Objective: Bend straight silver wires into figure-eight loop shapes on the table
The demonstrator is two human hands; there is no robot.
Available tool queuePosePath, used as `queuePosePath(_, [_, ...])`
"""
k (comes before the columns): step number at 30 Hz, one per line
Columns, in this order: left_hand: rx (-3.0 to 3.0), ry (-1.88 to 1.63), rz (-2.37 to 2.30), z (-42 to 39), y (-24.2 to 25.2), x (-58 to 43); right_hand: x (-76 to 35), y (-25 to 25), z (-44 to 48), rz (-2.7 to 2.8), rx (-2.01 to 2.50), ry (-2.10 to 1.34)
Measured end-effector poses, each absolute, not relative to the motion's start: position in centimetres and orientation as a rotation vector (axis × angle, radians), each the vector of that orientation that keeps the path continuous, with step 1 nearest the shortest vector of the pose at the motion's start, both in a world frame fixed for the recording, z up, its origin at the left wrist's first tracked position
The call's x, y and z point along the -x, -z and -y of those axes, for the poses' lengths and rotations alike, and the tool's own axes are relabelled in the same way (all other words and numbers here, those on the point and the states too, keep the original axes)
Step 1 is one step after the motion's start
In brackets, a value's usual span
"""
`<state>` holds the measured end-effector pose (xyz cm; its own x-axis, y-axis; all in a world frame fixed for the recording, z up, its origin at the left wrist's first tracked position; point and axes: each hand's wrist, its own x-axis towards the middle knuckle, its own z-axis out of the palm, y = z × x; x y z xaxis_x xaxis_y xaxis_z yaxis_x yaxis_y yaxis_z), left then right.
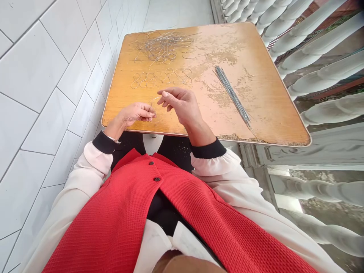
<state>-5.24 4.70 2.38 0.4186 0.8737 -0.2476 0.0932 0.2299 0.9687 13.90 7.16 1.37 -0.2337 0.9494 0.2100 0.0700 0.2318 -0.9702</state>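
Observation:
My left hand [139, 113] is closed in a pinch at the table's near edge. From its fingertips a thin wire [151, 107] rises and bends toward my right hand [180, 103]. My right hand hovers just to the right, its fingers loosely curled and apart; I see nothing gripped in it. Beyond both hands, a row of wire figure-eights [162, 78] lies on the tabletop. Behind that row is a tangled heap of bent wires [167, 45]. A bundle of straight grey wires [233, 96] rests at a slant on the right.
The wooden table [199, 121] has rounded corners and a worn, peeling surface. A white tiled wall [57, 76] runs close along the left. White balusters [309, 57] stand along the right side. My lap is under the table's near edge.

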Motion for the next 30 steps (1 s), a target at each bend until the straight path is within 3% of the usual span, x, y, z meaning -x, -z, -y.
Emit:
queuePosePath(13, [-1.04, -0.772, -1.021, -3.4, -1.4, 4.2, -13.7, 0.4, -8.5, 1.561, 1.098, -0.844])
queuePosePath(30, [-1.421, -1.198, -1.335, -2.0, 0.3, 2.5, -13.2, 1.7, -8.3, 1.404, 1.135, -0.909])
